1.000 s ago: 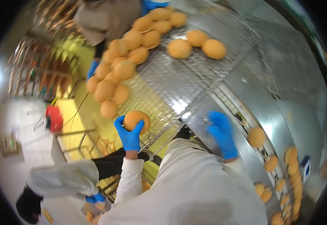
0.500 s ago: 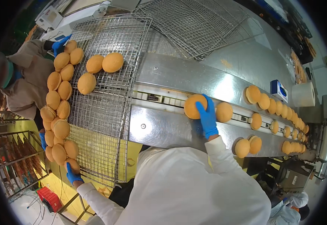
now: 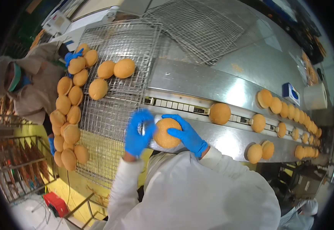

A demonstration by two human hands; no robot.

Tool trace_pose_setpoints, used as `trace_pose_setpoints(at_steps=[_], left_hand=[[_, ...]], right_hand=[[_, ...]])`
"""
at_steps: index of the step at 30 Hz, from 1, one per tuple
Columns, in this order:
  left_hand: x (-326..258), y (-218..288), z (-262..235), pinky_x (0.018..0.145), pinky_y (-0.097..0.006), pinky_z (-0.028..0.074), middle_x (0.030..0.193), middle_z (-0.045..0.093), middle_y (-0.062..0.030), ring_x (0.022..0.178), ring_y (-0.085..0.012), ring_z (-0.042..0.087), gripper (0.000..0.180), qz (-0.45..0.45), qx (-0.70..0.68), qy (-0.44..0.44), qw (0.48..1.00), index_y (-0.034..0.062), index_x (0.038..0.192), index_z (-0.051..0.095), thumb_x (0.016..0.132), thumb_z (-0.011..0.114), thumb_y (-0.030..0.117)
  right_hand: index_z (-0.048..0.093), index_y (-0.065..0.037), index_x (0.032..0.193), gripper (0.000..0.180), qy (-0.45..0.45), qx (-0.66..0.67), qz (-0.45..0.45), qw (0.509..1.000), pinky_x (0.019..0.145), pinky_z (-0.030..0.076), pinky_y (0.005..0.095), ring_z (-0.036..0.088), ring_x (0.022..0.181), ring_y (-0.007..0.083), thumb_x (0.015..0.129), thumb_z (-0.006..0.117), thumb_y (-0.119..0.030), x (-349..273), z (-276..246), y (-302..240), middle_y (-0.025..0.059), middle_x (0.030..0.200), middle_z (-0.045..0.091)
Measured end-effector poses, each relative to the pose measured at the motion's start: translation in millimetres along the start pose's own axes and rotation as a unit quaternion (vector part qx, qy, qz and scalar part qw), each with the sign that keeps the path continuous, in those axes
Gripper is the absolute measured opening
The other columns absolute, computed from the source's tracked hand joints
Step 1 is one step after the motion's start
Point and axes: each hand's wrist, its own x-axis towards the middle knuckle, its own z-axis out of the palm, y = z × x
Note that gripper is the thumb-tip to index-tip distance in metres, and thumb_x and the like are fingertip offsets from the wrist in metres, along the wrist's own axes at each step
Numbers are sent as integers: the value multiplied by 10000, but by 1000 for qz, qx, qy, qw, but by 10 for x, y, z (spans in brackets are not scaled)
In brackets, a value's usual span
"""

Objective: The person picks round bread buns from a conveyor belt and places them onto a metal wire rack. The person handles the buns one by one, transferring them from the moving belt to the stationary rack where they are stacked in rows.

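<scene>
Bun (image 3: 167,133): round and golden-brown, I see it in front of the white coat (image 3: 201,191), close to the wire rack's edge.
Right hand (image 3: 190,136): blue-gloved and clamped on the bun, thumb across its face, fingers over its upper edge.
Left hand (image 3: 139,132): blue-gloved and blurred, just beside the bun's left side; I cannot tell whether its fingers touch it.
Wire rack (image 3: 102,165): to the left, with clustered buns (image 3: 72,134) along its outer side and three looser buns (image 3: 98,89) higher up.
Conveyor channel (image 3: 170,104): runs rightward from the rack; its nearest conveyor bun (image 3: 220,114) sits apart from both hands.
Steel ledge (image 3: 228,140): along the channel's near side, bearing a pair of buns (image 3: 254,153).
Co-worker (image 3: 33,92): stands beyond the rack's outer side, near the cluster.
Two-handed pass: I judge this step to be a handover of the bun from right to left.
Left-hand grip: I think the next move calls for it to cup the bun's left side before the right thumb lets go, lightly, since the crust looks soft.
</scene>
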Motion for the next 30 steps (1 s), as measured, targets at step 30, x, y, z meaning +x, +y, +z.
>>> trace_pose_setpoints(at_steps=[30], left_hand=[[1496,-1130,-1346,1097,-491,347,1337,519,-268,1282,-420,450,800,-10,559,272,783,14,1339,504,736,812,438]], right_hand=[[552,-26,1242,468,412,-425,-147,793,980,444,446,557,1100,365,806,678,-141,294,-858,334,188,1162,574]])
